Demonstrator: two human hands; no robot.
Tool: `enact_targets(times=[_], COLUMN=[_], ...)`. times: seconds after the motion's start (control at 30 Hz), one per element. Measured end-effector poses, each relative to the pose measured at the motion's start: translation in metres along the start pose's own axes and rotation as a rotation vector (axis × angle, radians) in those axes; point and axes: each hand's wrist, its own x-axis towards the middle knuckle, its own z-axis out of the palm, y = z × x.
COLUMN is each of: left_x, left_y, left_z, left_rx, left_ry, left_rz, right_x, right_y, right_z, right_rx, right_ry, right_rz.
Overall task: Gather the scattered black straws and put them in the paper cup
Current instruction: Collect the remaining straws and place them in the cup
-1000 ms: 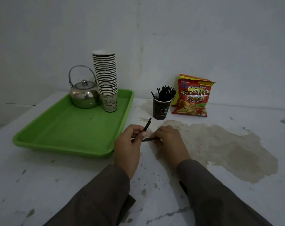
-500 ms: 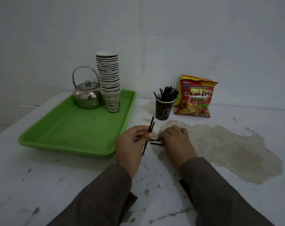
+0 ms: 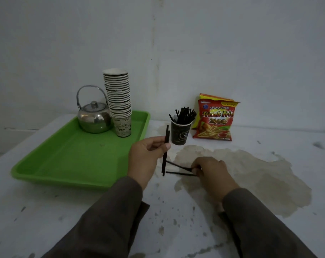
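A dark paper cup (image 3: 180, 134) stands on the white table, holding several black straws (image 3: 184, 115) that stick out of its top. My left hand (image 3: 146, 159) is just left of the cup and pinches two black straws (image 3: 165, 151) held nearly upright. My right hand (image 3: 212, 174) lies lower on the table, fingers closed on the right ends of two more black straws (image 3: 178, 169) that point left along the tabletop.
A green tray (image 3: 72, 161) at the left carries a steel kettle (image 3: 93, 118) and a tall stack of paper cups (image 3: 119, 101). A red snack bag (image 3: 215, 120) leans on the wall right of the cup. A brown stain (image 3: 251, 175) spreads over the table at the right.
My left hand has lifted its straws more upright and nearer the cup. My right hand slid right and now grips two straws lying on the table.
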Motion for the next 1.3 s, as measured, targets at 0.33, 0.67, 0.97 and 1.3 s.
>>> enact_targets(times=[0.33,0.67,0.97,1.3], left_x=[0.088,0.144,0.151,0.148], left_y=[0.069,0.071,0.029,-0.006], left_z=[0.021,0.036,0.046,0.043], left_rx=[0.014,0.255,0.367,0.412], left_ry=[-0.09,-0.073,-0.098,-0.187], left_rz=[0.144,0.257,0.215,0.249], right_x=[0.068,0.128,0.147,0.151], right_y=[-0.004,-0.008,0.001,-0.001], right_z=[-0.088,-0.103,-0.06,-0.045], right_rx=[1.003,0.995,0.566,0.114], right_ry=[0.298,0.413,0.265,0.26], right_rz=[-0.013,0.057,0.045,0.077])
